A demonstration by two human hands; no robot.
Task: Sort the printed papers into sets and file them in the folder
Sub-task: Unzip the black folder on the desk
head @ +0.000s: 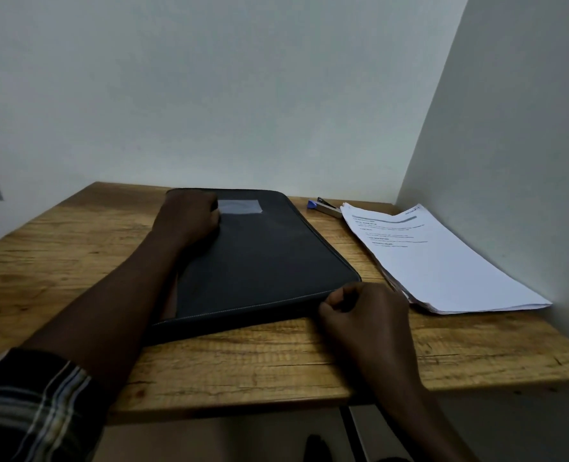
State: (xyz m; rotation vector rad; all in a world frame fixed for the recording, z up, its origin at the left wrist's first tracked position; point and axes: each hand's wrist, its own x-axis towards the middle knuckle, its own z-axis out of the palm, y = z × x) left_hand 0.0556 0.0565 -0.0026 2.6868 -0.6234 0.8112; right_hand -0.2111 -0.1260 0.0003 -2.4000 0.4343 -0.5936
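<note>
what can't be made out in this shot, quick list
Head view only.
Inside of the folder: its cover is closed.
What the right hand pinches at the folder's near right corner: its curled fingers cover it.
How the left hand lies on the folder: dark and blurred.
Print on the papers: too small.
Right end of the stapler: behind the papers.

One folder [259,258], one paper stack [443,261], one stapler [325,207], one table [76,261], a left hand [189,216], a right hand [364,311].

The bench [276,368] is rough-grained wood, matt. The folder [269,261] is dark matt cloth with a shiny plastic window [239,206]. The papers [449,271] are smooth white paper; the stapler [326,208] is metal with blue plastic.
</note>
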